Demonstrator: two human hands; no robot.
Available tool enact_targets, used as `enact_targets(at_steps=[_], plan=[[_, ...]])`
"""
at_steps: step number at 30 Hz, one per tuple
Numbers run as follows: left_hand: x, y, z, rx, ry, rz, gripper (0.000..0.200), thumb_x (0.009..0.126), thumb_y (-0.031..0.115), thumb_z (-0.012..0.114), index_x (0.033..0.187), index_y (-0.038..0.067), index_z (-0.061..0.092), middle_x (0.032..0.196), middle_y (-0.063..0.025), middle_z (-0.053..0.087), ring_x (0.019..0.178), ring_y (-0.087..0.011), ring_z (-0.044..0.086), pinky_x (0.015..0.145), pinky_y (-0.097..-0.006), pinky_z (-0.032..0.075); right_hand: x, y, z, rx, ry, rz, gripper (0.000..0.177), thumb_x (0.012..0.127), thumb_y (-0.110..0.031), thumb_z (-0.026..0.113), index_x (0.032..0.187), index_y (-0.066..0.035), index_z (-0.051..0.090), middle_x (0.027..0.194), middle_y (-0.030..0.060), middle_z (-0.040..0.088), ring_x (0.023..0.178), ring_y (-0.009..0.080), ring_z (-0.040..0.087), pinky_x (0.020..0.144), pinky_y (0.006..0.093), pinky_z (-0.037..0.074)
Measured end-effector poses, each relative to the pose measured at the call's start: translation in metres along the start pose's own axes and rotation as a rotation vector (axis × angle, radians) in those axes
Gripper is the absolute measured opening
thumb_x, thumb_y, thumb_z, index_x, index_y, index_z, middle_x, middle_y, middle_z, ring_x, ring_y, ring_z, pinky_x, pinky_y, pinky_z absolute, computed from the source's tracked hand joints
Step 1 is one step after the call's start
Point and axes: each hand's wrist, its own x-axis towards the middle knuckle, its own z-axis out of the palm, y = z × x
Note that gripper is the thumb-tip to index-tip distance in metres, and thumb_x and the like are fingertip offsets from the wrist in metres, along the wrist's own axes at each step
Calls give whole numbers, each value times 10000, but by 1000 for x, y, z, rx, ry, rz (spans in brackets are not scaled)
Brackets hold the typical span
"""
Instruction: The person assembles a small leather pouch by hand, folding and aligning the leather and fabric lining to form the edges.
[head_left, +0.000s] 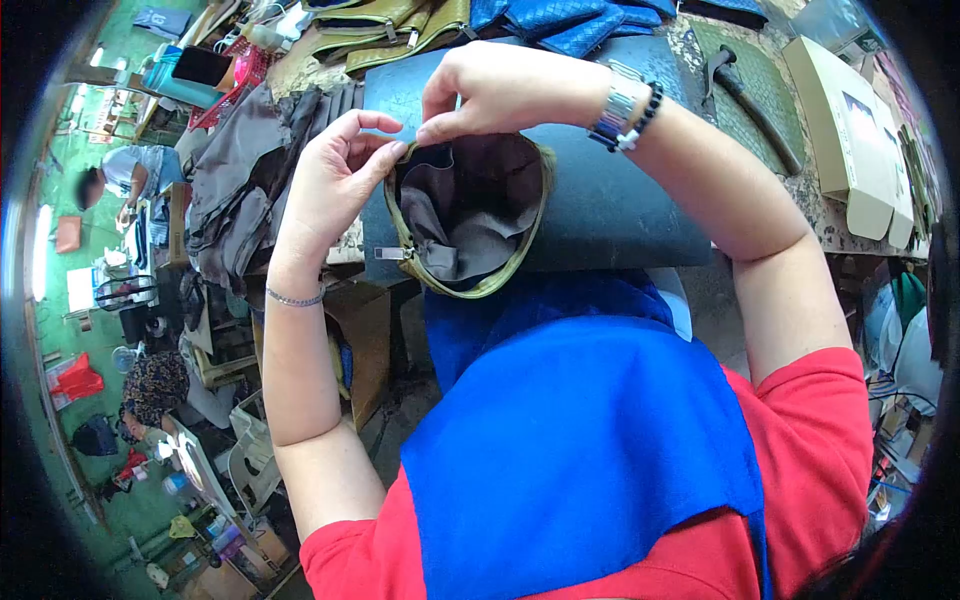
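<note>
Olive-green fabric forms the rim of a small pouch [470, 215] held up in front of the person's chest, above the near edge of a dark mat [620, 200] on the workbench. Its zip is undone and the mouth gapes toward the camera, showing a crumpled grey-brown lining. The left hand [335, 185] pinches the upper left part of the rim between thumb and forefinger, the other fingers curled loosely above. The right hand [500, 90] comes over from the top and nips the same edge just beside it – thumb and fingertips closed on the fabric. A metal zip pull [392, 253] sticks out at the pouch's left side, below the left hand. The right wrist carries a silver watch [620, 105] and a dark bead bracelet [648, 108]; a thin chain [295, 298] circles the left wrist. A blue scarf [580, 430] hangs over a red shirt [800, 480] below the pouch. Farther back on the bench lie more olive pouches [390, 30], blue quilted pieces [570, 25], a hammer [745, 85] and a cardboard box [850, 130]. A heap of grey-brown cloth [240, 180] sits to the left – beyond it, two other people [125, 175] work on the green floor.
</note>
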Motion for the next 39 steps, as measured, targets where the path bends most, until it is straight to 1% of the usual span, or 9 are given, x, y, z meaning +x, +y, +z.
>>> enact_targets(at_steps=[3,7,12,18,22,25,31,36,39], plan=[[-8,5,0,175,17,-3,209,909,47,680,1105,23,613,902,-13,687,852,-51,621,787,-206,499,7,-5,-5,-59,-83,-45,306,875,-336,700,913,-35,735,786,123,714,729,227,681,695,349,524],[-6,0,-3,-39,-4,-49,272,864,23,719,1114,36,613,927,-27,690,838,-69,637,757,-219,518,14,-11,-10,-89,-168,-4,201,837,-245,730,888,-51,742,768,115,713,677,246,675,635,355,521],[3,1,8,33,-2,-9,201,871,35,722,1035,32,606,867,4,648,775,-49,599,737,-195,496,16,-10,-2,-269,-39,-140,170,764,-187,754,783,-27,698,698,125,683,649,243,671,610,357,520],[11,-21,19,-90,64,85,165,902,30,692,1000,63,564,910,23,612,833,-36,568,771,-184,464,5,11,3,101,-10,39,297,904,-306,692,989,-24,724,800,98,705,757,159,665,701,310,519],[11,-16,25,32,92,134,139,908,18,650,1018,44,570,898,23,624,769,-34,539,704,-191,448,-34,14,-4,279,61,56,452,929,-366,676,1181,8,656,1068,91,700,932,157,656,831,297,519],[12,-16,26,121,70,165,99,904,15,623,1002,26,627,860,10,639,744,-53,544,691,-218,457,-52,8,-1,266,82,99,414,882,-283,713,1164,15,661,1045,116,713,968,170,676,848,310,542],[13,-15,32,108,98,287,87,883,51,654,937,-1,700,894,-41,683,846,-102,629,796,-239,495,-42,7,8,157,184,83,306,879,-195,666,1085,30,685,911,130,733,839,158,698,770,304,556],[3,-7,40,273,183,390,189,805,146,806,879,-9,726,942,-82,696,908,-149,648,854,-270,495,-37,9,8,85,219,60,272,897,-211,681,1028,24,716,830,121,732,766,144,689,737,293,550],[3,-18,39,128,205,309,155,824,126,786,863,-12,727,949,-92,699,907,-156,645,855,-272,490,-37,13,8,118,206,70,268,907,-216,691,1034,18,725,824,100,735,751,123,677,730,284,547]])
